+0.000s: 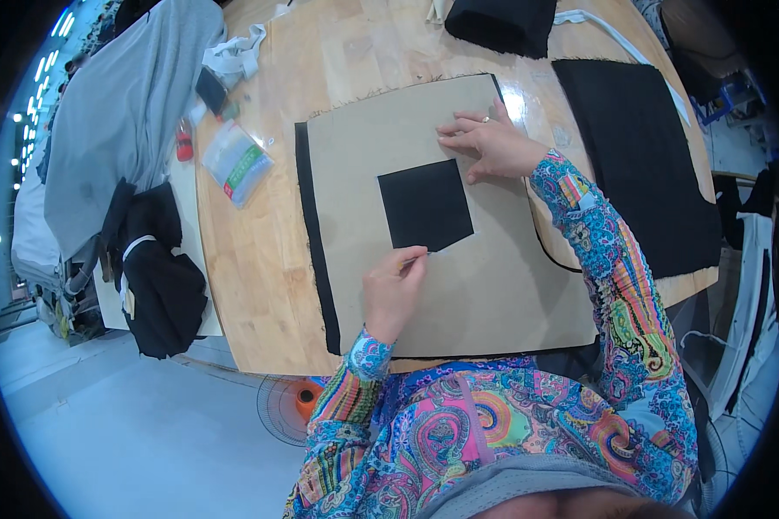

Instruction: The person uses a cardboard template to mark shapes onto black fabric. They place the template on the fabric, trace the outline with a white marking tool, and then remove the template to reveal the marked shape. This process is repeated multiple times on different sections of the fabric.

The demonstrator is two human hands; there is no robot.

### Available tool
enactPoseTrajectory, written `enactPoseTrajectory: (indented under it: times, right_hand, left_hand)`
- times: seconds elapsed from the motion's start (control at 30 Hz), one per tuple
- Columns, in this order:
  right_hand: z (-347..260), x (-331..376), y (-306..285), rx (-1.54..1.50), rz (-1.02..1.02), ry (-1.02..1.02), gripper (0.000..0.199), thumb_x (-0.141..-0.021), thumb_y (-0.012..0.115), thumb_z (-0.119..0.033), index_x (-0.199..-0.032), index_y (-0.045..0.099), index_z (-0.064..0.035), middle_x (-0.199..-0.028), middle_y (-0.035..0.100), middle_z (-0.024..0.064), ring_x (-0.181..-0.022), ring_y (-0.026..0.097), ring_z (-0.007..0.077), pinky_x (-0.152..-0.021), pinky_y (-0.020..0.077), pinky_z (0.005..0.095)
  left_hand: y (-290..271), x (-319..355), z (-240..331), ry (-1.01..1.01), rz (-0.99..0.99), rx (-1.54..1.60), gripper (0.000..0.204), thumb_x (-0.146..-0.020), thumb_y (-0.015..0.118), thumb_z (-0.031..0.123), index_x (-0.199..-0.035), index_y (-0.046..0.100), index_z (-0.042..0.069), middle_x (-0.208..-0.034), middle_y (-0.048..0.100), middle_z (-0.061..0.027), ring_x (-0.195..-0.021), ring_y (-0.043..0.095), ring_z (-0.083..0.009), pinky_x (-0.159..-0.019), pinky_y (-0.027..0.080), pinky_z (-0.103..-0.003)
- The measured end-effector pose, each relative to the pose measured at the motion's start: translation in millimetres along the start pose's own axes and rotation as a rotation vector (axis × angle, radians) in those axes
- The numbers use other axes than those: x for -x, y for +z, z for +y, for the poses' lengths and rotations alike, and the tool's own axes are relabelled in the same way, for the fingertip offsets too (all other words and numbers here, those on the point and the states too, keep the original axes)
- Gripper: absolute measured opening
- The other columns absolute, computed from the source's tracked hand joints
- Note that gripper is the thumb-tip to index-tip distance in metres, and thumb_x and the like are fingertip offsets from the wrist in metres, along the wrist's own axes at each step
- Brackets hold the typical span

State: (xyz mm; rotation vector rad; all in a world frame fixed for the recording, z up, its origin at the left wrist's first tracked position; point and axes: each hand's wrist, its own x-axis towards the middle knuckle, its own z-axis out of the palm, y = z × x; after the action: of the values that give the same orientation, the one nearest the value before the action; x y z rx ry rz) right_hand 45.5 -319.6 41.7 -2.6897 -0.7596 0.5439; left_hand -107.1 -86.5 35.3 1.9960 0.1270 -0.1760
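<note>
A beige card template lies on a black fabric piece, whose dark edge shows along the left side. Through a five-sided cut-out in the card shows more black fabric. My left hand is closed in a pinch at the lower edge of this opening. A thin pale tip shows at its fingertips, but the fingers hide most of the thing. My right hand rests on the card above and right of the opening, fingers spread and holding nothing.
A stack of black fabric lies at the right, and a black bundle at the far edge. Left on the wooden table are a clear plastic packet and a small red object. A fan stands below the near edge.
</note>
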Motion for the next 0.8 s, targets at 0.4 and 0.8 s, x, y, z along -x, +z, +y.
enactPoseTrajectory:
  times: [0.4,0.8]
  right_hand:
    - [1.3,1.0,1.7,0.010,0.033,-0.019,0.070,-0.065,0.081,-0.025,-0.130,0.055,-0.0152,-0.143,0.042,-0.0048,-0.138,0.027,0.0236,-0.110,0.0030,0.0644]
    - [-0.4,-0.1,-0.2,-0.004,0.026,-0.017,0.071,-0.066,0.080,-0.024,-0.131,0.054,-0.0166,-0.143,0.042,-0.0041,-0.139,0.027,0.0246,-0.110,0.0006,0.0638]
  left_hand:
    - [6.9,-1.9,-1.6,0.055,0.002,-0.099,0.013,-0.083,0.066,0.008,-0.093,0.071,0.001,-0.072,0.068,-0.0050,-0.063,0.061,-0.0065,-0.057,0.047,-0.021]
    - [-27.7,-10.0,-20.9,-0.051,0.146,-0.144,0.016,-0.083,0.063,0.012,-0.092,0.071,0.002,-0.086,0.070,-0.0145,-0.078,0.070,-0.0223,-0.071,0.053,-0.029]
